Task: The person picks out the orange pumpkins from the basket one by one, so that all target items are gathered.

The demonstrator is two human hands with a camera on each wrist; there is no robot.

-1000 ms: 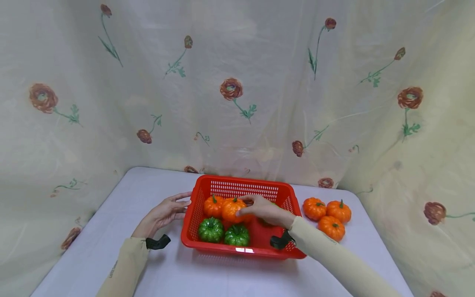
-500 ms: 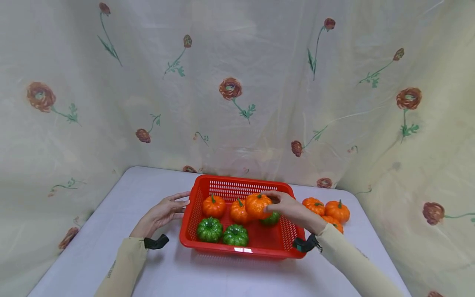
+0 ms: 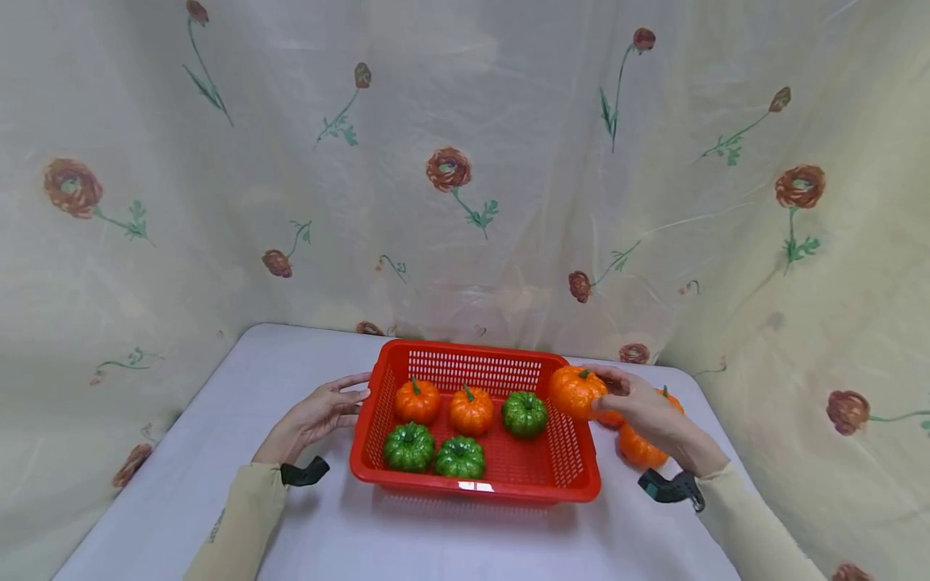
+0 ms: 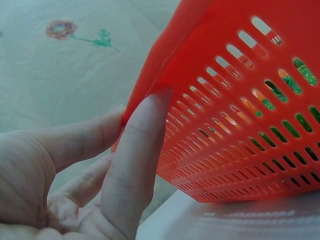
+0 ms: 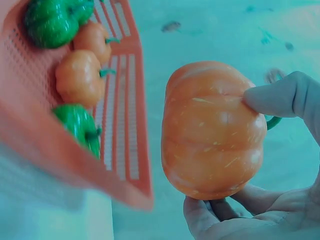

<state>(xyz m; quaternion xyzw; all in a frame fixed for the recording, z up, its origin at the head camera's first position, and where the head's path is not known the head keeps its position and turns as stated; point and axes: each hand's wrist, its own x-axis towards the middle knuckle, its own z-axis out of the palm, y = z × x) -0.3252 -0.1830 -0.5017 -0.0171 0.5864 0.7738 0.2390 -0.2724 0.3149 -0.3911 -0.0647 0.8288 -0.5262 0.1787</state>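
A red slotted basket (image 3: 584, 472) stands on the table and holds two orange pumpkins (image 3: 417, 400) and three green pumpkins (image 3: 410, 448). My right hand (image 3: 643, 407) grips another orange pumpkin (image 3: 576, 391) (image 5: 212, 130) in the air just over the basket's right rim. My left hand (image 3: 316, 415) rests with straight fingers (image 4: 135, 160) against the basket's left wall (image 4: 235, 115). More orange pumpkins (image 3: 638, 448) lie on the table to the right of the basket, partly hidden by my right hand.
The table (image 3: 240, 403) has a pale lilac cover and rounded far corners. A cream curtain (image 3: 465, 161) printed with red flowers hangs close behind and along both sides.
My right hand lifted an orange pumpkin out of the basket's middle and carried it right, to the basket's right rim. A green pumpkin it hid now shows. The left hand stayed put.
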